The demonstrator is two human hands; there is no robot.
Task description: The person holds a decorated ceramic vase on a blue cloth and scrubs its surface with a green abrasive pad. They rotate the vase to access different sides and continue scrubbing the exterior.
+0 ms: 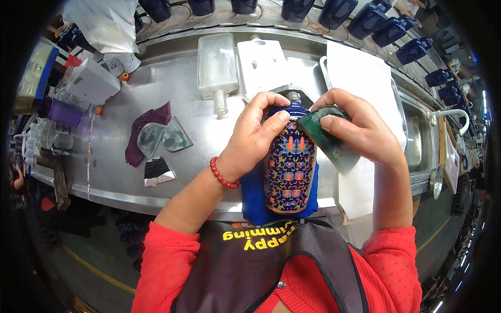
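Observation:
A dark blue bottle (290,172) with a colourful floral pattern stands or leans on a folded blue cloth (252,197) at the table's front edge, its clear threaded neck pointing away from me. My left hand (255,130) is closed on the bottle's shoulder, thumb near the neck. In my right hand (365,125), a thin, flexible green sheet like a scraper (330,143) is pinched between thumb and fingers. One edge of that sheet touches the bottle's upper right side. My fingers hide part of the shoulder and of the sheet.
On the metal table (182,104) lie a purple sheet piece (136,141), cut greyish pieces (176,136) and a black-and-white piece (158,171). Behind are a frosted bottle (216,65), a white flask-shaped piece (262,62) and white paper (360,68). Dark blue bottles (336,13) line a conveyor (209,22).

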